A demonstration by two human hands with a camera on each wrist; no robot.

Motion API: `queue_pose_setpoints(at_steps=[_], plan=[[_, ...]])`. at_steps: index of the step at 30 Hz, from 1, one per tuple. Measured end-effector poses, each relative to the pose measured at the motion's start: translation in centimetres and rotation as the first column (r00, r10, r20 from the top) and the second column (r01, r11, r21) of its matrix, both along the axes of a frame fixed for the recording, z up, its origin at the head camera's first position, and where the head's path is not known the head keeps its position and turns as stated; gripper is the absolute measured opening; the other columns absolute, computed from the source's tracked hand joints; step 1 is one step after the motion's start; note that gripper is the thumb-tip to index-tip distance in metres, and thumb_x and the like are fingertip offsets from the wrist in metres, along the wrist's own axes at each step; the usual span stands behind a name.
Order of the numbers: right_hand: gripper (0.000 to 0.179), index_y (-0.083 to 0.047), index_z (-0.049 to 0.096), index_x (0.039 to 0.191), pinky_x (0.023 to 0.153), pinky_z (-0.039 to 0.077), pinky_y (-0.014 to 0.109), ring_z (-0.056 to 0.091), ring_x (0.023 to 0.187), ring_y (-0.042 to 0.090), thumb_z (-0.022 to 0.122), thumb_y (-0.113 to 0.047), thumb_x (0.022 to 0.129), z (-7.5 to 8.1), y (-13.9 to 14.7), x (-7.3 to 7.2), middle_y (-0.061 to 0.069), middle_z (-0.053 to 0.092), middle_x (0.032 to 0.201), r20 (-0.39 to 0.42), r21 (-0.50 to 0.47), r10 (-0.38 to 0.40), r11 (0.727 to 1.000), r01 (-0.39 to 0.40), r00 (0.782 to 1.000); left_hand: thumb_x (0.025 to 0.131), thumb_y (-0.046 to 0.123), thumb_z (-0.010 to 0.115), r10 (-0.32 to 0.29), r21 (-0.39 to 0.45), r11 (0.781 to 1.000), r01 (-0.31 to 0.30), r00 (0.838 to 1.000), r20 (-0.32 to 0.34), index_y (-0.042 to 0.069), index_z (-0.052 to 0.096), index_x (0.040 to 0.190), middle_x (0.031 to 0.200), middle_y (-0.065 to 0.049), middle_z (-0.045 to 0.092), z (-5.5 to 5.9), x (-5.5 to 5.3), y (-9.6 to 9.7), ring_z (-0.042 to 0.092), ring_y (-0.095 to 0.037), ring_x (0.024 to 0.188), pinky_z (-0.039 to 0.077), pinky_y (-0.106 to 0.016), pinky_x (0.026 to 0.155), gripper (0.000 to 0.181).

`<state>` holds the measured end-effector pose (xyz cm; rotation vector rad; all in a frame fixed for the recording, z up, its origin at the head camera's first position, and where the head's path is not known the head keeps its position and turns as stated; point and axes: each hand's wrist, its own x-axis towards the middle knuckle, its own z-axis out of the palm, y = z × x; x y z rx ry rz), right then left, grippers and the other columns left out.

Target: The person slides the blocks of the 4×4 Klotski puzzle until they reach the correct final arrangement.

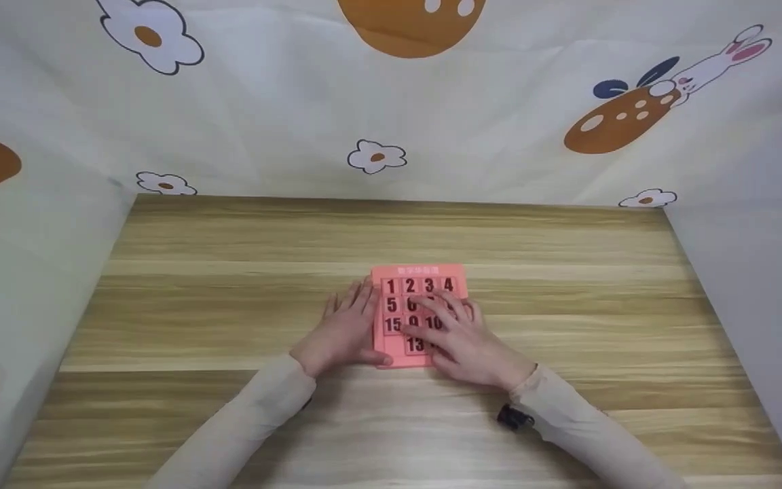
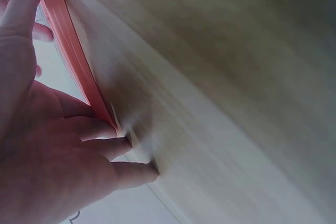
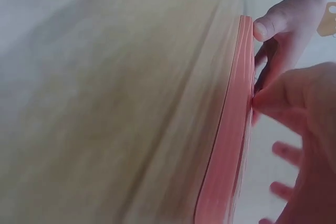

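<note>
A pink number sliding puzzle (image 1: 459, 272) lies flat on the table. Black numerals mark its tiles; 1 to 4 fill the top row, and a gap shows at the lower left, beside the 13 tile (image 1: 415, 345). My left hand (image 1: 342, 333) rests along the puzzle's left side, fingers fairly straight, with the thumb at the near left corner. In the left wrist view, some fingertips (image 2: 149, 174) touch the tabletop. My right hand (image 1: 469, 343) is spread over the right part, covering several tiles. Its thumb (image 3: 273, 95) touches the upper face near the front edge.
The wood-grain table (image 1: 241, 238) extends around the puzzle. Pale fabric walls (image 1: 262, 115) printed with flowers and carrots stand behind and at both sides. A small black object (image 1: 514, 417) hangs at the right wrist by the sleeve cuff.
</note>
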<state>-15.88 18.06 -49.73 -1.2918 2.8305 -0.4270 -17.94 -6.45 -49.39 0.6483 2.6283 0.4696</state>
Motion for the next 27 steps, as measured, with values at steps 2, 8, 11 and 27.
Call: queue_pose_setpoints(at_steps=[2, 8, 11, 27], plan=[[0.042, -0.023, 0.064, 0.128, 0.102, 0.022, 0.068, 0.022, 0.138, 0.043, 0.062, -0.023, 0.087, 0.0, 0.4, 0.1, 0.012, 0.033, 0.150, -0.004, -0.036, 0.014, 0.999, -0.014, 1.000, 0.071, 0.059, 0.076, 0.004, 0.003, 1.000, -0.004, 1.000, 0.006, -0.002, 0.008, 0.153, 0.159, -0.020, 0.002, 0.0, 0.0, 0.0, 0.002, -0.037, 0.144, 0.004, -0.061, 0.112, 0.123], [0.039, -0.022, 0.067, 0.124, 0.102, 0.020, 0.069, 0.020, 0.138, 0.042, 0.064, -0.029, 0.086, 0.0, 0.9, 0.5, 0.011, 0.033, 0.150, 0.007, -0.032, 0.062, 0.998, -0.062, 0.998, 0.071, 0.059, 0.077, 0.017, 0.000, 1.000, -0.017, 1.000, 0.017, -0.002, 0.008, 0.153, 0.159, -0.019, 0.000, 0.1, 0.0, 0.0, 0.000, -0.036, 0.144, 0.002, -0.059, 0.113, 0.123], [0.047, -0.024, 0.058, 0.136, 0.104, 0.018, 0.069, 0.018, 0.139, 0.043, 0.060, -0.033, 0.090, 0.1, 0.4, 0.7, 0.012, 0.026, 0.155, 0.044, 0.012, 0.091, 0.996, -0.092, 0.995, 0.071, 0.059, 0.076, 0.008, -0.005, 1.000, -0.008, 1.000, 0.016, -0.002, 0.008, 0.153, 0.159, -0.020, 0.000, 0.1, 0.0, 0.0, 0.000, -0.037, 0.144, 0.002, -0.059, 0.113, 0.123], [0.045, -0.017, 0.065, 0.128, 0.102, 0.021, 0.070, 0.023, 0.137, 0.042, 0.065, -0.032, 0.086, 1.0, 2.9, 0.8, 0.016, 0.033, 0.149, 0.035, 0.020, 0.061, 0.998, -0.061, 0.998, 0.072, 0.057, 0.077, 0.002, -0.005, 1.000, -0.002, 1.000, 0.018, -0.003, 0.008, 0.153, 0.159, -0.020, -0.001, 0.0, 0.0, 0.1, 0.001, -0.037, 0.144, 0.003, -0.060, 0.112, 0.122]])
